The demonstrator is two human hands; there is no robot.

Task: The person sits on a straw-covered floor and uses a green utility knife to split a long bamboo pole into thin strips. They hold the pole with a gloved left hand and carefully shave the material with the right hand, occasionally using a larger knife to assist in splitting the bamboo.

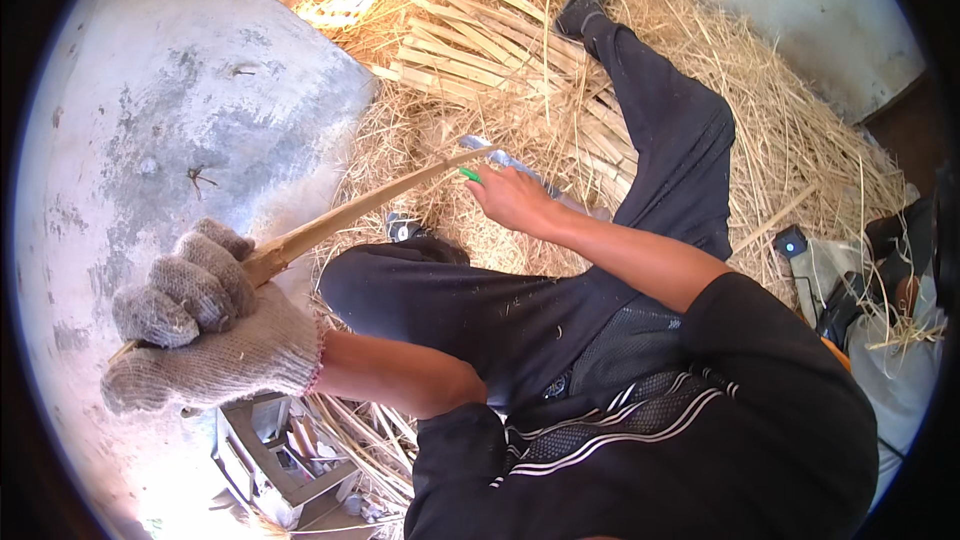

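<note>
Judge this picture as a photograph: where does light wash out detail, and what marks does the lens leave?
Head view, top: glare burns white beyond the wood strips; head view, lower left: the pale surface washes out near the wooden frame; head view, rim: a round black border with a bluish fringe; head view, left: the gloved left hand shows knit texture.

I'm seeing, via head cam, prob. a small craft wkshp, dry shavings [790, 140] thick on flr, pile of pale split strips [450, 52], long wooden strip [370, 203] nr. blade [508, 158], patchy grey-white wall [150, 120]
</note>
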